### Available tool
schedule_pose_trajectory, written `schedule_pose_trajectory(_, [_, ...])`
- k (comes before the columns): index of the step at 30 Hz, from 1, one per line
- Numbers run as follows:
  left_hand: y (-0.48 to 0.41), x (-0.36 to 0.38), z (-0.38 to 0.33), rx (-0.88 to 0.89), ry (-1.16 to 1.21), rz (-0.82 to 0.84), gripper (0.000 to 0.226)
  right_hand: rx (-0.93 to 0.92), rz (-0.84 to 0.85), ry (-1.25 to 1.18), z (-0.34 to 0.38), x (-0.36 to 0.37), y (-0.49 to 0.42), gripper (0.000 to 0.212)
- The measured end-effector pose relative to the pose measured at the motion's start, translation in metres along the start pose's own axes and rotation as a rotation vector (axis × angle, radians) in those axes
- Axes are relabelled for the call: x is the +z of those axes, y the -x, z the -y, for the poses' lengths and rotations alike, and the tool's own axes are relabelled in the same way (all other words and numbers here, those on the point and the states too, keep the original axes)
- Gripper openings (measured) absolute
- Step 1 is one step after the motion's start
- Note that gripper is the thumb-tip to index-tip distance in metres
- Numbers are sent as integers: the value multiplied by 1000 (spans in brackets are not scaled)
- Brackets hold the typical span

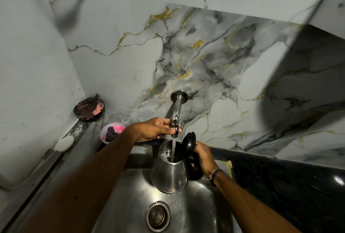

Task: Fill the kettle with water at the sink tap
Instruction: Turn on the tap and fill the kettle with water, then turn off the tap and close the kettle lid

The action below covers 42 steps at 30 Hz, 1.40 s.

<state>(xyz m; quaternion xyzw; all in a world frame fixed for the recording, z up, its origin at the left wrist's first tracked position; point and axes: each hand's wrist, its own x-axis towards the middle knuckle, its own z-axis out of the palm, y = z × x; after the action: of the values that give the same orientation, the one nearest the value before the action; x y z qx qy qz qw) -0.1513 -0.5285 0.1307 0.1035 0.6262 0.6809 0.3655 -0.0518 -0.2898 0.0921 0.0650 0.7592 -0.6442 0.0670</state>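
Now: your right hand [202, 156] grip closed on handle, kettle [169, 172] held over sink [196, 212], frame centre, lid open. Left hand [155, 130] pinches tap [176, 118] lever. Stream enters mouth; risks: overfill, kettle drifting off stream, wet handle slipping.

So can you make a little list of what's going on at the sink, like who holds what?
left hand: on the tap lever
right hand: grip on the kettle handle
kettle lid: flipped open
water: running from the tap into the kettle
kettle place: held over the sink, above the drain
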Motion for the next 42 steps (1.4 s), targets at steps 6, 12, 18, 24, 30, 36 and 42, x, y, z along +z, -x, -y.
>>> schedule_pose_trajectory(6, [0,1,0,21,-6,-16,47,-11,2,-3,-1,-1,-3,56])
schedule_pose_trajectory(12, [6,5,-2,61,-75,-100,38,-4,6,21,-4,-2,-2,65])
schedule_pose_trajectory(18, [14,40,10,138,-125,-503,41,-24,-14,28,-4,-3,0,71])
schedule_pose_trajectory(24, [17,75,18,156,-256,-876,33,-5,-35,9,-5,-4,3,66])
schedule_pose_trajectory(30, [19,87,19,168,-335,-963,30,-28,-25,8,-1,-6,6,71])
schedule_pose_trajectory(36, [36,68,37,292,-24,-745,61,-24,-7,-23,-1,-12,8,70])
schedule_pose_trajectory(42, [84,47,106,95,-187,-522,180,-47,9,-37,0,-18,13,72])
